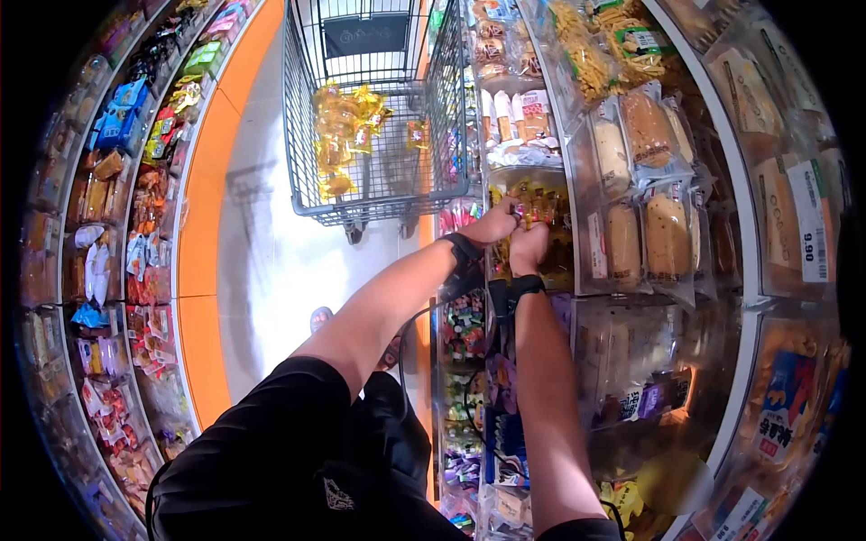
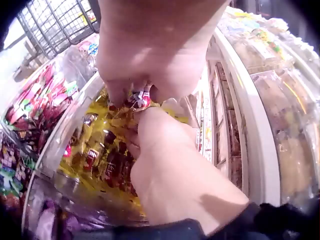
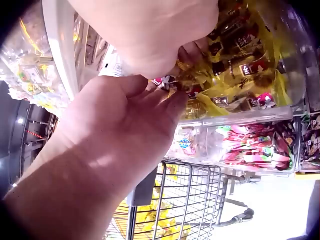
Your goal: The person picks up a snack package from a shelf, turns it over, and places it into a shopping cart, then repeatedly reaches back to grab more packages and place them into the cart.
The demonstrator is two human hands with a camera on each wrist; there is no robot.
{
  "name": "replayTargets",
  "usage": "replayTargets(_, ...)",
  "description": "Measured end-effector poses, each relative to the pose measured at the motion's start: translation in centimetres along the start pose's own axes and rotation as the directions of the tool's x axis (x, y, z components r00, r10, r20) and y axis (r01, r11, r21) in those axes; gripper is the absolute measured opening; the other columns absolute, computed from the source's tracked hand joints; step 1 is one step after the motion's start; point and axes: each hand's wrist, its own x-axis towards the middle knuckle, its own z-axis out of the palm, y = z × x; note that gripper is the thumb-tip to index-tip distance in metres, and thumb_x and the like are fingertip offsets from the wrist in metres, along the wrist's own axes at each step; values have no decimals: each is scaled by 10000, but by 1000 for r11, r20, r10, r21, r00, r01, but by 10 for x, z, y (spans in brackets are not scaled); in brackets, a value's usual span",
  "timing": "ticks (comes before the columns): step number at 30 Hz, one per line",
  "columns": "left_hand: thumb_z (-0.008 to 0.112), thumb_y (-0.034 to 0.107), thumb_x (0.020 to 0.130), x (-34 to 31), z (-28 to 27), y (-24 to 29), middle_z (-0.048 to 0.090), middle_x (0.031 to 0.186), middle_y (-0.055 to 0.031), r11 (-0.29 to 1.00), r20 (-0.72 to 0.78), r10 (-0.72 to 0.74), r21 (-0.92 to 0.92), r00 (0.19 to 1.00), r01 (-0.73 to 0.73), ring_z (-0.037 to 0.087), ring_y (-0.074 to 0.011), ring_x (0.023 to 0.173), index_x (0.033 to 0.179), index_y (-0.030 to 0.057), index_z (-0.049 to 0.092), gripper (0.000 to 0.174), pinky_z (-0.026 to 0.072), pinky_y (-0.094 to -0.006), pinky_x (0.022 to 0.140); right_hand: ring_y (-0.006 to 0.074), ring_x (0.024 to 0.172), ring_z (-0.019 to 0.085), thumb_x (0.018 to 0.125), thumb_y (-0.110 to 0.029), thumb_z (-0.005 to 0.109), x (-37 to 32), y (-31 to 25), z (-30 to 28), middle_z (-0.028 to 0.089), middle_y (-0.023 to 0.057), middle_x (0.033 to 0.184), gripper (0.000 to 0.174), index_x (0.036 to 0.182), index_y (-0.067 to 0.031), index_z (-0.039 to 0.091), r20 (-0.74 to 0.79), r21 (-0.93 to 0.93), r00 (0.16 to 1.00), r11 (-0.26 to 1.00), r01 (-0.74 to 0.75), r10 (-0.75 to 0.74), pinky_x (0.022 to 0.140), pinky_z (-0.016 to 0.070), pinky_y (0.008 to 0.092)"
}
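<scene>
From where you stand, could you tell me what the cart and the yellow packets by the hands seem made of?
The cart looks like grey-painted metal, from its thin wire grid. The yellow packets seem glossy plastic film, since they shine and crinkle.

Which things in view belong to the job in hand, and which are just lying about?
In the job:
- yellow-wrapped packets in the clear bin
- small packet in the left grip
- cart, holding more yellow packets

Just lying about:
- bagged loaves
- pink packets
- blue packets
</scene>
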Motion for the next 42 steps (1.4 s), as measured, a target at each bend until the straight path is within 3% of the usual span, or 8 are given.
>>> replayTargets(3,495,-19,857,-13,14,20,584,1117,-135,998,-48,56,0,997,-56,562,-199,1006,1315,-47,380,473,444,-304,878,413,741,616,765,-209,674,5,7,-4,624,245,747,231,765,20,646,-154,-54,972,984,170,-176,644,467,455)
replayTargets(10,515,19,860,-5,11,11,584,1123,-167,993,-27,-49,109,998,52,555,-225,1023,1315,-22,397,472,438,-306,874,413,848,620,766,-320,649,24,26,-6,644,243,868,329,873,-9,655,106,-139,993,988,70,-56,723,479,501)
replayTargets(22,517,124,845,-17,4,29,484,1281,-273,992,3,59,114,998,-59,522,-326,1149,1333,-27,405,524,389,-337,975,380,682,629,819,-391,616,19,11,-15,642,209,731,396,792,4,640,69,-70,997,997,25,-20,598,483,448)
replayTargets(27,493,114,842,-11,13,22,222,1446,-312,936,-76,105,345,992,-72,547,-376,1117,1343,39,422,511,432,-350,926,179,469,535,926,-353,531,43,39,7,580,74,612,376,793,-9,608,610,411,721,647,-642,328,398,381,307)
replayTargets(31,479,147,860,-13,3,15,98,1473,-315,970,-12,40,242,999,-35,538,-407,1121,1334,70,443,482,450,-356,900,125,424,491,921,-325,546,27,24,2,538,41,557,369,724,-16,582,577,499,781,655,-568,238,369,347,264)
replayTargets(36,529,172,881,-5,7,0,580,1051,-274,989,-10,-43,144,999,44,607,-318,954,1332,-7,362,513,456,-360,859,71,449,457,924,-240,545,23,33,11,527,-12,588,238,765,-67,587,438,356,876,856,-375,202,379,318,218)
replayTargets(39,557,180,871,6,8,-13,590,1031,-272,993,36,-51,109,998,47,609,-306,954,1373,2,264,608,454,-360,857,78,476,474,897,-198,578,30,59,20,589,15,634,189,786,-51,619,299,338,938,900,-275,174,410,345,228)
replayTargets(42,613,187,839,-17,11,55,563,1078,-292,955,40,-171,253,985,155,580,-334,1015,1387,-8,185,722,448,-370,854,176,583,596,851,-288,623,25,53,14,648,87,682,295,767,-7,650,73,-65,997,998,10,-5,546,449,327)
